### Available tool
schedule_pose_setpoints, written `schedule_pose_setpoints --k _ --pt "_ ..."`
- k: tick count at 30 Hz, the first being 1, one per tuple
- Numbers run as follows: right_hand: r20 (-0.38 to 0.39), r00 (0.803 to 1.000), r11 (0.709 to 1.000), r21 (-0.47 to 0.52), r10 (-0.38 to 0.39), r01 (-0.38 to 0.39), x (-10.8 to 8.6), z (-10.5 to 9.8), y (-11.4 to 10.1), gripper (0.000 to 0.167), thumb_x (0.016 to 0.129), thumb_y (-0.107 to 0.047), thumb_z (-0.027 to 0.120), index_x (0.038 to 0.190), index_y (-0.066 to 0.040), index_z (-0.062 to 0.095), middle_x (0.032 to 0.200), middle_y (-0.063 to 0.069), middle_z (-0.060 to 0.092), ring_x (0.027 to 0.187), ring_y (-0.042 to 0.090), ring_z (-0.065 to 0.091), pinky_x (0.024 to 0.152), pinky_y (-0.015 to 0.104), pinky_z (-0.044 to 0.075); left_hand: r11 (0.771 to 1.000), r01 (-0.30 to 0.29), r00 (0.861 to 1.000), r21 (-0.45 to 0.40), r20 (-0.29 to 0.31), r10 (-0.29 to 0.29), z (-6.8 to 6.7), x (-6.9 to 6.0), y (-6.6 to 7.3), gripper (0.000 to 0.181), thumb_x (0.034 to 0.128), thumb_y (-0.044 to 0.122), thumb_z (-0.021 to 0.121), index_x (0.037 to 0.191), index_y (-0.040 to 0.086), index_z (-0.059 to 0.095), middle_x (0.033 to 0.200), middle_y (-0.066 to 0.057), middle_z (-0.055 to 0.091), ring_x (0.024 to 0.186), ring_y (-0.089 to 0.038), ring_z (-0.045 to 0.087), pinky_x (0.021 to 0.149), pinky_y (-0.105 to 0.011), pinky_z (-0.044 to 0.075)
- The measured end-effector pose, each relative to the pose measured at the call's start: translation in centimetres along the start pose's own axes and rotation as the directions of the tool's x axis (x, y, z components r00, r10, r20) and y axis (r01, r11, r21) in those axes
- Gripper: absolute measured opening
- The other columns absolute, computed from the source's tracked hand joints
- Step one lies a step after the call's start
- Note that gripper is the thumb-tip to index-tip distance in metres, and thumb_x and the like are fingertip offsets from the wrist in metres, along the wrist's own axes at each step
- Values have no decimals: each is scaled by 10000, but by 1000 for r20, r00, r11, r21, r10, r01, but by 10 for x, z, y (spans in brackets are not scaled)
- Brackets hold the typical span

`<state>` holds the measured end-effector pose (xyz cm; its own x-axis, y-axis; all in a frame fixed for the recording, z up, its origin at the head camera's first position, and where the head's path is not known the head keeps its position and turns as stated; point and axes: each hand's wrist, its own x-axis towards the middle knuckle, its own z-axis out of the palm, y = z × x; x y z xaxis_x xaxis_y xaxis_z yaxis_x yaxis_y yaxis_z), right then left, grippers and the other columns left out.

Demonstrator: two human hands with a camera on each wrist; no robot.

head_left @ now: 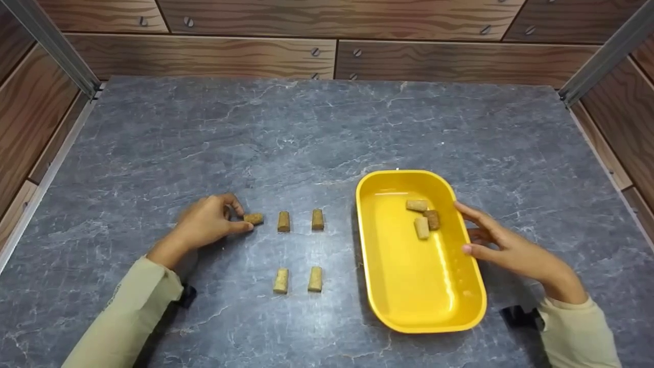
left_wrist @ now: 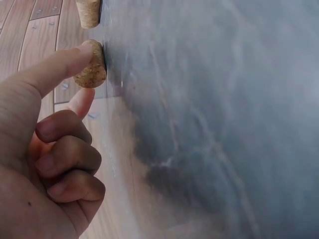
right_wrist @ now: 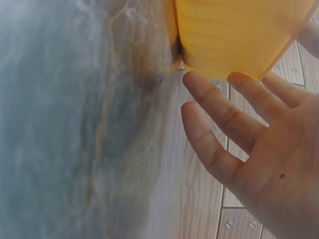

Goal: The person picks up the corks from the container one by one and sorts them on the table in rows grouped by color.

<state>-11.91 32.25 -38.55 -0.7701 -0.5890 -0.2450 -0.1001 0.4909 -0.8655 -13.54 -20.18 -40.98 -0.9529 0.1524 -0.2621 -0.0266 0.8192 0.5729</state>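
Observation:
My left hand (head_left: 207,222) pinches a cork (head_left: 253,219) between thumb and index finger at the left end of the upper row. The left wrist view shows the thumb on that cork (left_wrist: 92,67) and the other fingers curled below. Two more corks, a middle one (head_left: 283,221) and a right one (head_left: 318,220), lie lengthwise in the same row. At the right side of a yellow tub (head_left: 398,286), my right hand (head_left: 503,245) touches the rim and wall, its fingers spread and fairly straight. Inside the tub are three corks, one of them darker (head_left: 432,220).
Nearer me, two lighter corks, one on the left (head_left: 281,281) and one on the right (head_left: 315,279), form a lower row. The grey marbled table (head_left: 286,133) has wood-patterned panels (head_left: 245,56) behind it and at both sides. Metal posts (head_left: 76,61) stand at its far corners.

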Motion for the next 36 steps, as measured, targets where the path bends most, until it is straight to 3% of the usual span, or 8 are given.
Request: schedule_pose_setpoints --k 4,10,13,16,22,28,32,36 --pt "3 1000 1000 6 -6 6 0 0 -3 697 996 -92 501 1558 -154 93 1558 261 127 1157 -96 513 869 228 522 1000 -1 1000 -17 18 2 -1 1 -1 340 768 401 787 941 149 636 677 25 517 568 -122 435 521 -276 346" --pt "-11 1000 1000 -13 -16 16 -1 1 -2 700 989 -89 514 1555 -142 106 1545 308 129 1146 -99 514 866 222 519 996 -83 990 -38 109 87 -12 2 -3 395 792 318 781 1116 136 646 670 16 502 551 -109 417 508 -264 354" --pt "-14 1000 1000 -9 -7 7 0 1 -1 701 988 -89 518 1555 -149 110 1543 305 130 1147 -94 518 871 224 518 988 -145 972 -57 178 153 -18 6 -1 441 825 178 739 1244 133 608 672 17 472 555 -109 410 525 -262 375" --pt "-13 1000 1000 -13 -6 6 0 0 1 700 990 -93 514 1556 -155 107 1544 289 136 1152 -90 519 876 227 518 984 -167 951 -67 252 178 -22 10 3 509 834 63 682 1321 153 566 672 23 436 564 -113 400 544 -265 388" --pt "0 1000 1000 6 -25 25 -1 0 0 690 994 -72 497 1556 -150 103 1555 253 138 1170 -82 516 880 229 520 980 -191 917 -49 348 196 -23 18 7 564 823 -9 631 1343 195 556 659 27 402 562 -114 371 541 -259 366" --pt "11 1000 999 19 -29 29 -1 0 -3 688 998 -70 488 1555 -136 91 1541 322 96 1168 -93 509 878 221 517 984 -175 897 -36 406 175 -20 22 9 551 821 -12 612 1313 235 586 635 36 386 531 -105 347 521 -255 330" --pt "0 1000 1000 17 -15 15 -1 0 -3 693 993 -73 499 1555 -145 100 1544 303 115 1162 -92 512 874 220 518 979 -204 906 -14 376 194 -19 22 9 479 818 38 674 1259 217 617 664 23 437 567 -112 388 545 -261 348" --pt "3 1000 1000 12 -29 29 -1 1 -3 693 994 -68 495 1556 -132 93 1548 308 104 1159 -99 508 867 216 518 977 -209 939 39 288 189 -19 21 11 414 794 183 765 1188 205 637 748 -9 538 634 -132 453 572 -276 375"
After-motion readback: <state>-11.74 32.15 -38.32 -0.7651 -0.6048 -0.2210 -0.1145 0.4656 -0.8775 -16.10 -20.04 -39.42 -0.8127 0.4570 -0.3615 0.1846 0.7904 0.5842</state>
